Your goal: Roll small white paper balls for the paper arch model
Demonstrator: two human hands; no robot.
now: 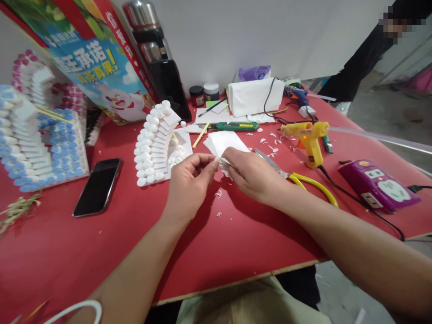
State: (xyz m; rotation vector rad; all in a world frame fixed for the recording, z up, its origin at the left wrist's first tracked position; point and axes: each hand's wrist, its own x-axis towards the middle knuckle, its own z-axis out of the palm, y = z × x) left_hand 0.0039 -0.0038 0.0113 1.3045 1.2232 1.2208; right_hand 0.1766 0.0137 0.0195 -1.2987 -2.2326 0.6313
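Note:
My left hand [194, 182] and my right hand [251, 175] meet at the middle of the red table. Thumb and forefinger of each are pinched together on a small white piece [222, 160], mostly hidden by the fingers. Just behind them lies a fanned stack of white sheets [227, 141]. To the left stands a small white staircase model [158, 144], its curved steps edged with rounded white pieces. Scissors with yellow handles [315, 186] lie partly behind my right hand. White scraps [218, 194] are scattered on the table near my hands.
A yellow glue gun [307, 137] stands at the right, its cord running past a purple power strip [378, 184]. A green cutter [236, 127] lies behind the stack. Leftward are a phone [97, 186], a blue-and-white staircase model [64, 144] and a printed box [101, 67]. Another person's dark sleeve [361, 58] shows.

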